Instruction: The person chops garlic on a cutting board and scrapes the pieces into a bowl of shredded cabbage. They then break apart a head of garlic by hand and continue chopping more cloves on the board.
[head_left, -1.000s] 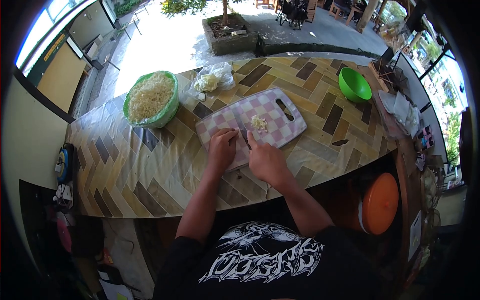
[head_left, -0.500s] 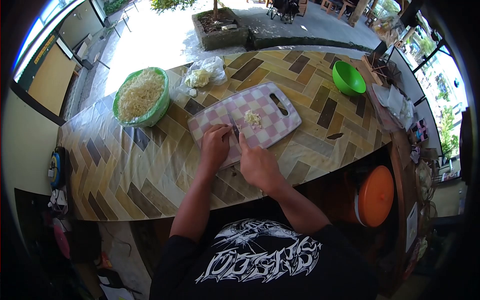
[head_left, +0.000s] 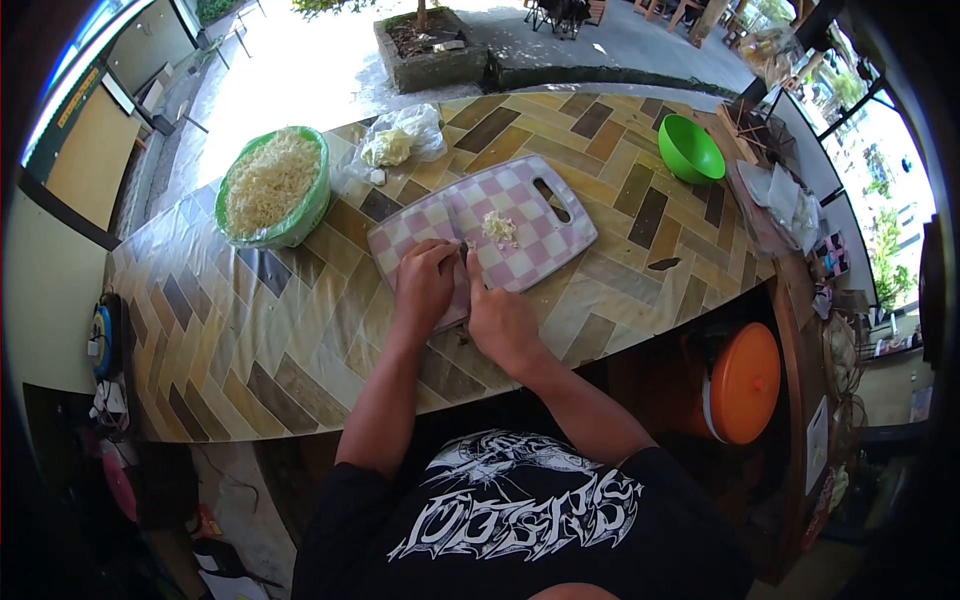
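A pink and white checkered cutting board [head_left: 550, 245] lies on the table, with a small heap of chopped pale pieces [head_left: 498, 228] on it. My right hand [head_left: 498, 322] is closed round a knife [head_left: 462, 252], its index finger stretched along the blade. Just left of the blade, my left hand [head_left: 425, 285] has its fingertips pressed together on the board. What they pinch is too small to make out.
The table [head_left: 300, 350] has a wood-pattern cover. A lined green basin [head_left: 318, 205] of pale shreds stands at the left, near a plastic bag [head_left: 425, 128] with pale food. A green bowl [head_left: 690, 150] sits back right; an orange lid [head_left: 750, 382] shows below right.
The view has shifted slightly, so the table's things appear a little higher and further left. My right hand and the knife have moved slightly closer to my left fingertips.
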